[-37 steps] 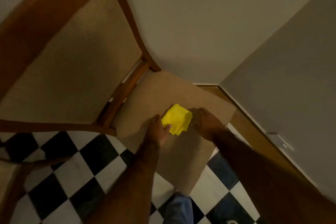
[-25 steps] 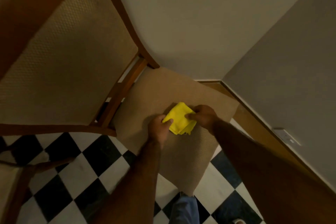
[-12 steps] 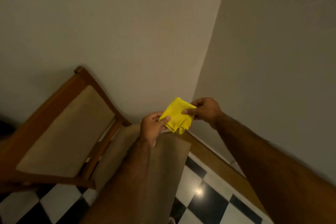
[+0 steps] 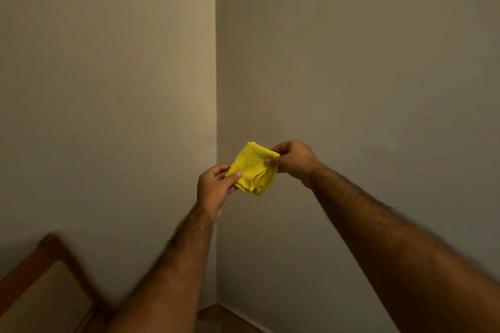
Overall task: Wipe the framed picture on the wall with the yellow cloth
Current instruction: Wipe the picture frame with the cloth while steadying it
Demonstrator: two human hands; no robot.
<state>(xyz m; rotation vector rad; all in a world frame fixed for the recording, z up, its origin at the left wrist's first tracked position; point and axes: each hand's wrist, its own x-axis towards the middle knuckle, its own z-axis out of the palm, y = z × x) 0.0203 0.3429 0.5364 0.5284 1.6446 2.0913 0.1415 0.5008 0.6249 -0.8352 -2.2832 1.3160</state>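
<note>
At the lower left edge you can see only the wooden top of a chair back [image 4: 51,265], well below your hands and out of the way. Your left hand [image 4: 215,189] is closed on the lower left corner of the yellow cloth [image 4: 253,167], thumb pressed on its front face and fingers curled behind. The cloth hangs between your two hands in front of the room corner, clear of both walls, folded into a small pad of several layers whose loose edges droop at the bottom. Your right hand [image 4: 293,161] pinches the upper right corner, thumb on the front. The cloth looks light, soft and limp, so it should slump wherever you let go; it will likely handle best bunched flat under the palm and fingers of one hand, folds kept inside, rather than held by a corner. Its ribbed weave should give fair grip. The framed picture is not in view, so you must still find it.
</note>
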